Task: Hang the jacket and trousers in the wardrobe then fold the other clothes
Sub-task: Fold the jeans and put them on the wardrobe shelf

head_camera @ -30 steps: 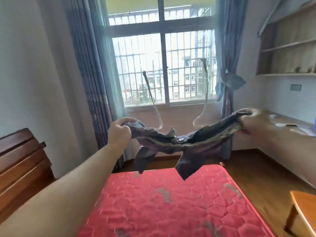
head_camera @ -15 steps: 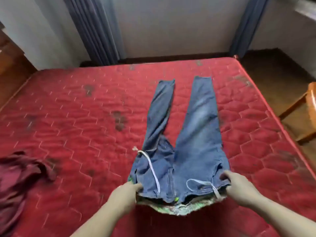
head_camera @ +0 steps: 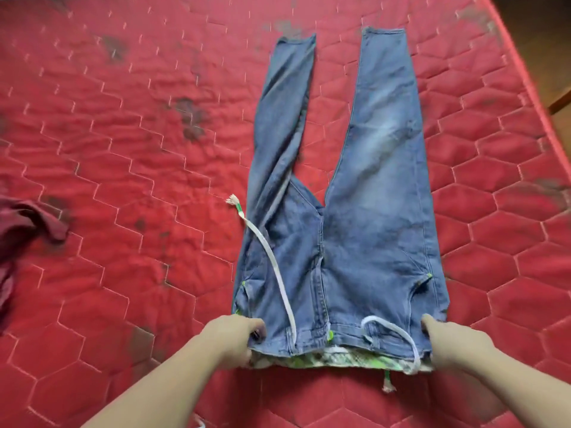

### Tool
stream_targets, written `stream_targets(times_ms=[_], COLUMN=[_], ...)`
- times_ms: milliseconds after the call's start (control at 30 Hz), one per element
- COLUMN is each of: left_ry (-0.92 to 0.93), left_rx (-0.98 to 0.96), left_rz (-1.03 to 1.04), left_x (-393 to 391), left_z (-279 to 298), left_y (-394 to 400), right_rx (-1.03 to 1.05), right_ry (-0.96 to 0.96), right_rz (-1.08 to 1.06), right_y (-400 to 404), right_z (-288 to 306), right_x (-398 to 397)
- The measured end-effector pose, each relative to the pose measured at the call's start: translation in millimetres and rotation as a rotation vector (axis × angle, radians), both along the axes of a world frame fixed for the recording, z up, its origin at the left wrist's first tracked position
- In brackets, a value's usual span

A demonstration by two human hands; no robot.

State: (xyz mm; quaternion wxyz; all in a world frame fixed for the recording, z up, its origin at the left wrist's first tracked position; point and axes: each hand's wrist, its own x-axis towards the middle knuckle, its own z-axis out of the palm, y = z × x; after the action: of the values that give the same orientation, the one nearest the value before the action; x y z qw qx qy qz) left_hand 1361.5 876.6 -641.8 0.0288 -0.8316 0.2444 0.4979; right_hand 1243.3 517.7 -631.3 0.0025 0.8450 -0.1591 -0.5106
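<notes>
On red mattress (head_camera: 129, 168), jeans (head_camera: 364, 186) waistband in both hands.

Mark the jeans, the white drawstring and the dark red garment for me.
jeans (head_camera: 380, 186): head view, right leg's thigh.
white drawstring (head_camera: 279, 274): head view, middle of the long left strand.
dark red garment (head_camera: 21, 230): head view, bunched part at the left edge.

Even soft light, slight blur, wide-angle edge bending.

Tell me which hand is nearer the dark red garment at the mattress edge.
Left. The left hand grips the jeans' waistband corner on the side facing the red garment; the right hand holds the far corner.
</notes>
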Motion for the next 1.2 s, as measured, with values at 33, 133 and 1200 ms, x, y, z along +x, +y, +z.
stream_targets(times_ms=[33,133,1200], left_ry=[0.095,0.221,-0.501], left_rx=[0.036,0.047,-0.564], left_rz=[-0.034,-0.033,1.393], left_x=[0.7,18.4,267.7], left_z=[1.1,2.1,-102.5], left_y=[-4.2,-21.0,-11.9], right_rx=[-0.018,-0.112,0.254], right_ry=[0.114,0.387,-0.947], right_rz=[0.042,0.226,0.328], right_y=[2.5,23.3,159.4], right_z=[1.9,12.2,-119.5], right_x=[3.2,41.7,273.2])
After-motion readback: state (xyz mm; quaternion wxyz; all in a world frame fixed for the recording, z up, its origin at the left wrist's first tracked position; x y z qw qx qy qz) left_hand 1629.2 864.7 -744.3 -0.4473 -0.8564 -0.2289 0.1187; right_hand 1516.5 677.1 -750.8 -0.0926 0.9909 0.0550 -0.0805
